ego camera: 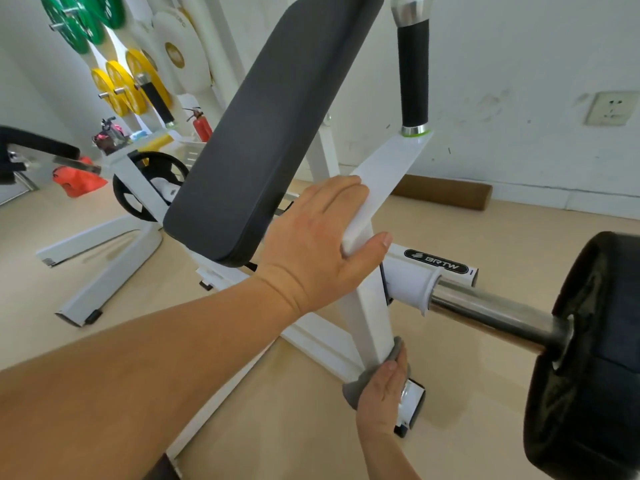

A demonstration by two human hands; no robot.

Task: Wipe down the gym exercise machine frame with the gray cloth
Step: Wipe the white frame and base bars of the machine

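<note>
The white machine frame (367, 306) rises through the middle of the head view, with a black pad (263, 126) leaning against it. My left hand (322, 244) grips the frame's flat upper arm, fingers over the top and thumb underneath. Low down, my right hand (382, 393) presses the gray cloth (353, 389) against the foot of the frame's upright post, near the floor. The cloth wraps partly around the post and shows above and to the left of my fingers.
A chrome sleeve (491, 313) with a black weight plate (588, 358) juts out to the right. A black-grip handle (414, 74) stands above. Green, yellow and white plates (117, 81) hang on a rack at back left beside a red extinguisher (202, 125).
</note>
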